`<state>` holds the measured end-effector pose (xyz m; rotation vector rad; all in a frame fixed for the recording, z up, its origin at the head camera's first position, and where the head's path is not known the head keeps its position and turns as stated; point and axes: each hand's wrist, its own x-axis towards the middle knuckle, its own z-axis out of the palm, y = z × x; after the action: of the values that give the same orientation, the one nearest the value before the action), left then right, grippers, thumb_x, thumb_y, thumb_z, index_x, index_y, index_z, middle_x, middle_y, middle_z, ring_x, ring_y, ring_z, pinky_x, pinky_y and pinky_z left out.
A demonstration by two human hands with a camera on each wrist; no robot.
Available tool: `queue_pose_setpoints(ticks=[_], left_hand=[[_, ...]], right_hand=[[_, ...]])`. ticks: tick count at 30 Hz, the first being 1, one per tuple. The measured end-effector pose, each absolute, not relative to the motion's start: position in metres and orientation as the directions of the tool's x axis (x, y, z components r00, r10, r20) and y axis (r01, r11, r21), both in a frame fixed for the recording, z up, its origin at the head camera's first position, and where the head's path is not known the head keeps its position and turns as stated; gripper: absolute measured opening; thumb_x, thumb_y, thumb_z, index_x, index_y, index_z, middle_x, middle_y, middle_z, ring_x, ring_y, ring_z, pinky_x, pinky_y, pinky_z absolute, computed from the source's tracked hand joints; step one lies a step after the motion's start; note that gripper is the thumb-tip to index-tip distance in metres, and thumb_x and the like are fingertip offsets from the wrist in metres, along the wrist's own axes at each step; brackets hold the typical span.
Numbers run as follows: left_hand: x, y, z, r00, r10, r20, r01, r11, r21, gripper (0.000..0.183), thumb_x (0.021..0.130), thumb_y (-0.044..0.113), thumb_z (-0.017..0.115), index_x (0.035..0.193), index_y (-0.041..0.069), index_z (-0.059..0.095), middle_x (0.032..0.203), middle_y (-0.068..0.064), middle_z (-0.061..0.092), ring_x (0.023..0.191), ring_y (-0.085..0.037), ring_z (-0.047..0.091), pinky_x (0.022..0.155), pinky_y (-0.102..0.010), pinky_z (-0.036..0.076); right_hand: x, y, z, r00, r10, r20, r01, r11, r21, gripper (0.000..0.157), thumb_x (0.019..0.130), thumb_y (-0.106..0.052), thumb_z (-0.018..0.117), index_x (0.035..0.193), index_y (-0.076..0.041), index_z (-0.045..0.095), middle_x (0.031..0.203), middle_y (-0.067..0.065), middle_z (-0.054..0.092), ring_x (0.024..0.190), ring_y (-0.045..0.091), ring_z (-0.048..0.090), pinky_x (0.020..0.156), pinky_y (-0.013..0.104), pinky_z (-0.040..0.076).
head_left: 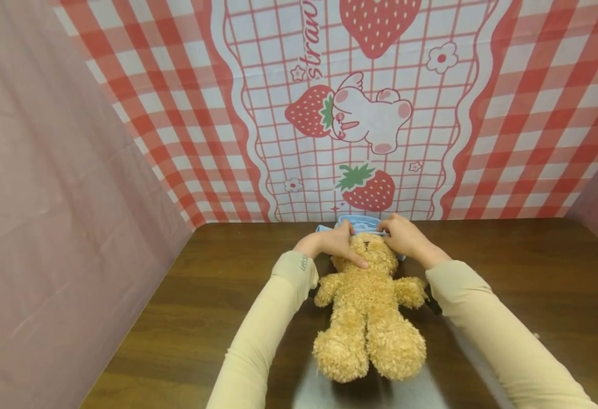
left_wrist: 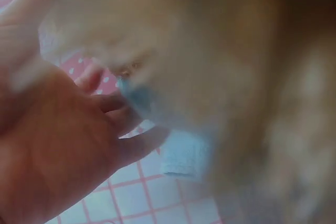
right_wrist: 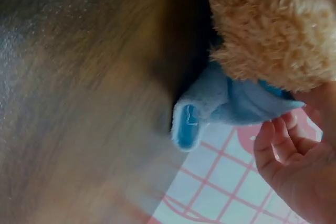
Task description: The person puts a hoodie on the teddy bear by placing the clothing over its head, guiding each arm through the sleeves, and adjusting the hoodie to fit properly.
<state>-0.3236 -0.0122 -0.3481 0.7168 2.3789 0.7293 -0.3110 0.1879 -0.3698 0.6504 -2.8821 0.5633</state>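
Note:
A curly golden-brown teddy bear (head_left: 365, 295) lies on its back, feet toward me. Behind and around the top of its head is a small light blue doll shirt (head_left: 360, 223), bunched up, with an open sleeve end (right_wrist: 187, 127) sticking out in the right wrist view. My left hand (head_left: 336, 241) lies along the left of the bear's head, thumb across its face, fingers gripping the shirt's edge. From the other side my right hand (head_left: 403, 234) pinches the shirt's edge between thumb and fingertips. Blurred fur covers much of the left wrist view.
The bear lies on a brown wooden table (head_left: 217, 318). Under its feet is a pale grey patch (head_left: 309, 392) on the tabletop. A red-and-white strawberry cloth (head_left: 299, 165) hangs at the table's back edge, and a pink curtain (head_left: 74, 199) at the left.

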Motion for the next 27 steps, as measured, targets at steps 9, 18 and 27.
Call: queue_pose_setpoints(ticks=[9, 18, 27], left_hand=[[-0.33, -0.027, -0.343, -0.691, 0.603, -0.399, 0.333, 0.756, 0.564, 0.069, 0.086, 0.053, 0.051, 0.132, 0.004, 0.035, 0.125, -0.011, 0.043, 0.109, -0.02, 0.045, 0.091, -0.036, 0.04], [-0.349, -0.038, -0.346, -0.739, 0.56, -0.375, 0.367, 0.801, 0.474, 0.047, 0.093, 0.046, 0.043, 0.113, 0.007, 0.062, 0.106, -0.011, 0.061, 0.094, -0.021, 0.057, 0.085, -0.033, 0.044], [-0.346, -0.035, -0.35, -0.756, 0.572, -0.319, 0.336, 0.757, 0.561, 0.039, 0.096, 0.03, 0.042, 0.124, 0.005, 0.053, 0.115, -0.014, 0.056, 0.107, -0.023, 0.053, 0.091, -0.033, 0.042]], right_hand=[[-0.314, 0.194, -0.377, -0.948, -0.305, 0.089, -0.315, 0.866, -0.388, 0.024, 0.082, -0.001, 0.054, 0.103, 0.002, 0.063, 0.099, 0.022, 0.061, 0.082, 0.033, 0.059, 0.072, 0.047, 0.047], [-0.315, 0.197, -0.379, -0.974, -0.225, -0.004, -0.165, 0.727, -0.667, 0.03, 0.082, 0.002, 0.048, 0.11, 0.007, 0.06, 0.066, 0.011, 0.062, 0.052, 0.022, 0.055, 0.048, 0.031, 0.044], [-0.316, 0.194, -0.374, -0.985, -0.173, -0.009, -0.114, 0.686, -0.719, 0.022, 0.09, -0.009, 0.051, 0.106, 0.004, 0.058, 0.087, 0.018, 0.061, 0.069, 0.022, 0.058, 0.061, 0.034, 0.047]])
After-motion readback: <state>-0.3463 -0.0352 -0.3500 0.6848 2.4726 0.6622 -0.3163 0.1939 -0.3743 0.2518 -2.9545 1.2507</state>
